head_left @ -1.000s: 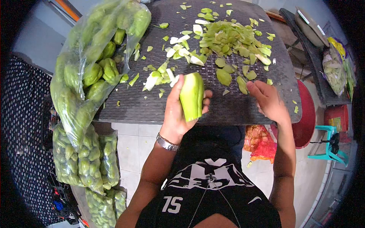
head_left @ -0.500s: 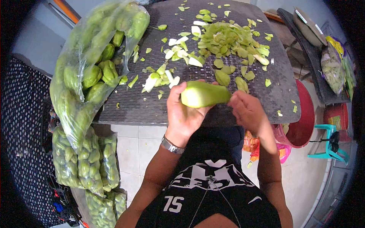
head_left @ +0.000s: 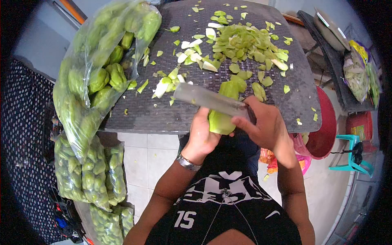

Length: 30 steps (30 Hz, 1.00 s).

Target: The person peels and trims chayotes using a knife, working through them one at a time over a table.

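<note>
My left hand (head_left: 203,134) is wrapped round a pale green chayote (head_left: 221,122), holding it near the table's front edge with its long side pointing away from me. In my right hand (head_left: 267,124) is a broad-bladed knife (head_left: 206,99), its blade slightly blurred and lying across the chayote's middle. Whether the edge touches the skin I cannot tell. Beyond the hands, a heap of green peelings (head_left: 243,45) covers part of the dark woven table (head_left: 155,118). Paler cut pieces (head_left: 163,86) lie left of the blade.
A large clear bag of chayotes (head_left: 98,81) rests on the table's left side and hangs over its edge. More filled bags (head_left: 94,171) stand on the floor below. To the right are a red tub (head_left: 324,134), a teal stool (head_left: 351,153) and a side table (head_left: 326,49).
The chayote has turned from lying crosswise to pointing away from me. The knife blade, not distinguishable before, now crosses over it. My right hand has moved slightly, its fingers around the handle.
</note>
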Each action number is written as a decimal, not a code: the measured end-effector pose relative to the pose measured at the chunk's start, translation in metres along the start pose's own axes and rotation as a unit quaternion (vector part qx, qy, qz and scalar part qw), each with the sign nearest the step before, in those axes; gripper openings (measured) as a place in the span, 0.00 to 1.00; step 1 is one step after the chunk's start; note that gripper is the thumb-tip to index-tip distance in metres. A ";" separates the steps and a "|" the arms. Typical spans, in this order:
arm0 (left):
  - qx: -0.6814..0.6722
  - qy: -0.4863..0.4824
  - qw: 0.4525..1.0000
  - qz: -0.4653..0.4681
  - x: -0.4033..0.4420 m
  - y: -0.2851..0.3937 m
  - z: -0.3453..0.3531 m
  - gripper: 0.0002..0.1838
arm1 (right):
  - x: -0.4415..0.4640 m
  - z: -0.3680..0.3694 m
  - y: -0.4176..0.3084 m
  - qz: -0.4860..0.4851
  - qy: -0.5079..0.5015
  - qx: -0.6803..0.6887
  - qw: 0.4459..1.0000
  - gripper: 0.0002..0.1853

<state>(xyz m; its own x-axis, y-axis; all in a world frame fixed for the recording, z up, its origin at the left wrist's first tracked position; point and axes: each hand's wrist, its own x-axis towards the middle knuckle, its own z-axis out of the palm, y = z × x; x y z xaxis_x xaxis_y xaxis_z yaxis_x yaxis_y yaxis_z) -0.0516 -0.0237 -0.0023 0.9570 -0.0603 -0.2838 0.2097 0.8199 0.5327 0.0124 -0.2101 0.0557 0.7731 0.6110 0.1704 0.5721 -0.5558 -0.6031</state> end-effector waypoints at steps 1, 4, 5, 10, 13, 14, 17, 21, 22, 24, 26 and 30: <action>-0.001 0.031 0.999 0.023 -0.001 -0.004 0.001 0.27 | -0.004 0.000 -0.003 -0.005 -0.012 -0.026 1.000 0.31; 0.010 0.091 0.995 0.040 0.015 -0.017 -0.002 0.29 | -0.010 -0.002 -0.011 -0.018 -0.035 -0.090 0.995 0.33; 0.002 0.096 0.994 0.044 0.015 -0.020 -0.002 0.29 | -0.010 -0.002 -0.011 -0.022 -0.036 -0.105 0.994 0.34; 0.040 0.081 0.995 0.036 0.000 -0.018 0.000 0.29 | -0.004 -0.012 -0.002 -0.054 -0.037 -0.128 0.990 0.32; 0.075 0.032 0.997 -0.005 -0.012 -0.003 0.010 0.29 | 0.006 -0.015 0.033 -0.022 0.014 -0.064 0.998 0.29; 0.086 0.001 0.996 -0.005 -0.012 -0.001 0.010 0.29 | 0.016 -0.020 0.055 0.021 0.010 -0.022 0.999 0.29; 0.067 -0.007 0.997 -0.032 -0.022 0.008 0.018 0.29 | 0.031 -0.045 0.071 0.252 -0.055 0.109 0.960 0.26; 0.012 0.081 0.996 -0.023 -0.011 0.014 0.027 0.27 | 0.031 -0.050 0.072 0.387 -0.123 0.215 0.888 0.27; -0.003 0.088 0.996 -0.018 -0.006 0.012 0.022 0.27 | 0.026 -0.041 0.073 0.255 -0.088 0.172 0.947 0.27; -0.009 0.080 0.997 0.008 0.007 0.005 0.007 0.25 | 0.008 -0.021 0.044 0.125 -0.050 0.099 0.986 0.26; -0.034 0.128 0.991 0.024 0.011 0.000 0.008 0.25 | -0.006 -0.015 0.002 0.104 -0.073 0.063 0.990 0.27; -0.038 0.065 0.997 0.004 0.009 -0.003 0.003 0.26 | -0.017 0.006 -0.012 -0.024 -0.053 -0.051 0.997 0.31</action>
<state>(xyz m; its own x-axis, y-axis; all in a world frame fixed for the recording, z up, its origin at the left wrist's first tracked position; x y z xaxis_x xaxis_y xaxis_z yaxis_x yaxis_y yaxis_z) -0.0428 -0.0279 -0.0041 0.9231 0.0162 -0.3842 0.1823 0.8612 0.4744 -0.0088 -0.2107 0.0556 0.7132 0.6922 0.1107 0.6373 -0.5746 -0.5134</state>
